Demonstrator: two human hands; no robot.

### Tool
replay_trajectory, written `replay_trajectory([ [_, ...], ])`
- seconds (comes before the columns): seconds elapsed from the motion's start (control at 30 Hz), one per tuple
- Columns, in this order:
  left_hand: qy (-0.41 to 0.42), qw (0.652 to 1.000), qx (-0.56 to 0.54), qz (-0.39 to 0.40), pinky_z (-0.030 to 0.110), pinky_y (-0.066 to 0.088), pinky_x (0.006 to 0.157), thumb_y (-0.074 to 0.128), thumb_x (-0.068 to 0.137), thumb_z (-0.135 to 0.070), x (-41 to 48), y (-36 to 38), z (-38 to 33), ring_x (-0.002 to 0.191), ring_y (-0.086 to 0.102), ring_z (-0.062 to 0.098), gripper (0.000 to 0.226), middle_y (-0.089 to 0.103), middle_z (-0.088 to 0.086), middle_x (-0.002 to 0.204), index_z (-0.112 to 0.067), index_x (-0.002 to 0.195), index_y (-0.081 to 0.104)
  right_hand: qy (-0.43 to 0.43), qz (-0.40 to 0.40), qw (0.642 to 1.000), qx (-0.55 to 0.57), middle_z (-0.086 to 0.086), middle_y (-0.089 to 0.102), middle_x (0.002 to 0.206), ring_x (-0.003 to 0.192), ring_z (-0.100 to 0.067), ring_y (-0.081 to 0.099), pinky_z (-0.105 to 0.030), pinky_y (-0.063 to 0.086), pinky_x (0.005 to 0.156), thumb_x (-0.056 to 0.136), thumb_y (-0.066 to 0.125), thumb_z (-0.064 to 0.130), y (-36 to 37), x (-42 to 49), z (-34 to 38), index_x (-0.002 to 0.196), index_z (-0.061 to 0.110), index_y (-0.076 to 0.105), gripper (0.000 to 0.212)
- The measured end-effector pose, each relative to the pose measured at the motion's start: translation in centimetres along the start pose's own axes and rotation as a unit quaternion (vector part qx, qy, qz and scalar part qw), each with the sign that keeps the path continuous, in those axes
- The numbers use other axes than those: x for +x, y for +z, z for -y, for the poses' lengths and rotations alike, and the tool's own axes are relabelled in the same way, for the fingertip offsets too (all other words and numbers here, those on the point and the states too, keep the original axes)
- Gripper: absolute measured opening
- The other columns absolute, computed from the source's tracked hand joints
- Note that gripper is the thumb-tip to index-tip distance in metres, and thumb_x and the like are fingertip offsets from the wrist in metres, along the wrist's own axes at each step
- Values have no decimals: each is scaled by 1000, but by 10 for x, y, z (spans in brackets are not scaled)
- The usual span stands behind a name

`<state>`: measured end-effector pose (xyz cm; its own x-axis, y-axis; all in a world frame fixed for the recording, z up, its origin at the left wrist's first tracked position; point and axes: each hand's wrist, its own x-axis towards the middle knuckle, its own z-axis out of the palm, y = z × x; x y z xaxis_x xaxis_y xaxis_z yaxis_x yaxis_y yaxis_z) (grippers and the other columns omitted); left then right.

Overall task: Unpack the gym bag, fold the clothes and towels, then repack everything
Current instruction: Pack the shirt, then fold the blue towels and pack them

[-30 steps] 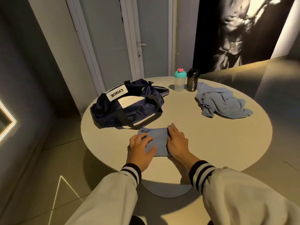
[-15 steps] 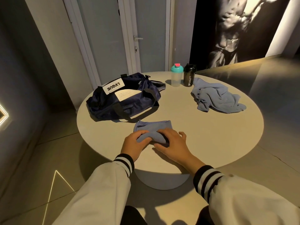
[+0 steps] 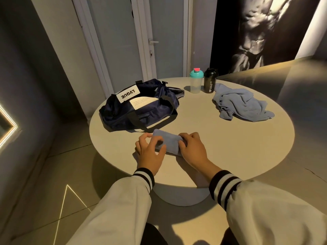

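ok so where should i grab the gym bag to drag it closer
Take the black strap that loops out on the near side of the gym bag, coming from the front. The bag is soft and slumped, so its body offers no firm edge.

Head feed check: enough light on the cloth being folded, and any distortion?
Head view: warm light from the right, table well lit; left hand shades part of the folded blue towel; wide angle slants the door frame; room's left side dim.
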<state>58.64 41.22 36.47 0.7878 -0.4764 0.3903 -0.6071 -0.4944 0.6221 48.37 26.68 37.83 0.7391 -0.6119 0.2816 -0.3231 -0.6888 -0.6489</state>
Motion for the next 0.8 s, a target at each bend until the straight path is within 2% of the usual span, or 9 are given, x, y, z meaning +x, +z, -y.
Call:
replay_trajectory([
  [0.07,0,999,14,49,41,43,101,54,98,-45,3,3,-1,114,41,21,24,31,-5,128,-42,122,57,20,21,999,-26,-7,38,144,124,-26,47,-37,45,90,103,43,38,1,3,-1,131,30,60,34],
  [0.13,-19,997,38,70,40,46,101,44,102,-48,8,8,-6,104,46,22,33,32,-2,124,-39,133,50,30,31,996,-74,-9,41,149,134,-31,38,-44,40,100,102,36,45,3,7,-4,134,34,58,40],
  [0.23,-63,996,27,64,43,49,99,38,105,-48,17,20,-19,103,50,27,37,32,3,128,-38,140,43,14,36,998,-50,-6,69,109,101,-32,61,-41,46,81,95,27,48,5,16,-7,123,31,60,47],
  [0.4,-79,979,-178,55,34,46,102,59,97,-42,39,41,-57,124,45,21,46,22,1,156,-60,135,37,36,4,989,141,-2,69,112,95,-19,63,-36,52,83,102,44,34,3,39,-4,122,20,60,29],
  [0.53,-55,972,-228,7,-2,37,80,58,102,-27,84,57,-74,126,36,6,43,-2,-22,161,-36,143,48,21,-77,955,286,7,64,116,100,-8,62,-32,54,86,100,46,35,17,85,-9,123,25,57,27],
  [0.6,-61,964,-257,1,1,40,81,55,103,-21,119,61,-75,129,36,6,43,8,-13,162,-39,141,50,7,-82,933,349,8,63,118,103,-7,62,-30,54,88,103,48,28,18,117,-8,123,25,57,22],
  [0.67,-80,954,-289,8,16,48,89,53,103,-18,152,56,-81,123,46,10,44,33,-6,150,-45,138,51,15,-61,922,382,9,63,120,106,-6,61,-30,53,91,104,50,27,16,145,0,125,25,57,22],
  [0.73,-100,943,-317,31,20,49,87,53,103,-20,181,47,-84,113,53,8,42,45,-8,136,-48,135,50,24,-23,922,386,10,63,122,108,-4,61,-29,52,93,104,50,30,10,166,12,127,26,57,24],
  [0.8,-120,939,-319,51,24,49,89,56,103,-26,210,33,-83,114,54,9,36,50,-8,132,-48,131,52,23,19,921,388,12,64,121,108,-2,61,-21,51,90,105,50,30,3,183,28,126,27,58,23],
])
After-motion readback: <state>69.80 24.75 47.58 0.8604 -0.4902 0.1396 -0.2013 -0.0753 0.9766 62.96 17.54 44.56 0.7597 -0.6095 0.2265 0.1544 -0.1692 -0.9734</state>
